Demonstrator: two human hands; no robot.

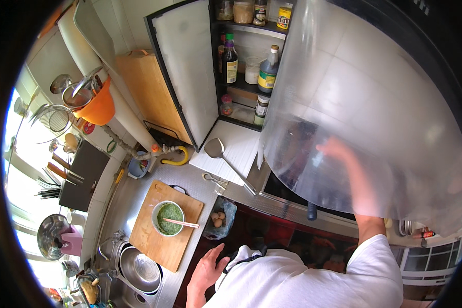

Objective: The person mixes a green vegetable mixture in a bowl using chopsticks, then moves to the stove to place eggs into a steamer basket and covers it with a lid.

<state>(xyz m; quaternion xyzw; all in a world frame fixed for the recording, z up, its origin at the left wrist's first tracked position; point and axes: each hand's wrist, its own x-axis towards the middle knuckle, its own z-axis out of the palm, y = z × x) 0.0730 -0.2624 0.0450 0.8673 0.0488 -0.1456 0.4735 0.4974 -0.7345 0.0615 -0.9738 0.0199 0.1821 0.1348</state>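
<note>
My left hand [208, 265] hangs at the lower middle, empty, its fingers apart, between the counter and my white shirt. Behind the clear plastic curtain, my right hand [333, 148] reaches over the stove; it looks blurred, and whether it holds anything cannot be made out. A dark handle [312, 211] sticks out below the curtain's lower edge. On the wooden cutting board [192, 204] stands a white bowl [154, 220] of green mixture [170, 211], with chopsticks [181, 222] resting across its rim. A metal spatula [231, 165] lies on the white ribbed surface left of the stove.
An open cabinet door [184, 65] stands beside shelves with a dark sauce bottle [230, 63] and several jars. The plastic curtain [331, 181] hangs around the stove. Eggs [218, 219] lie in a plastic bag at the counter's edge. Metal basins [140, 269] sit by the sink.
</note>
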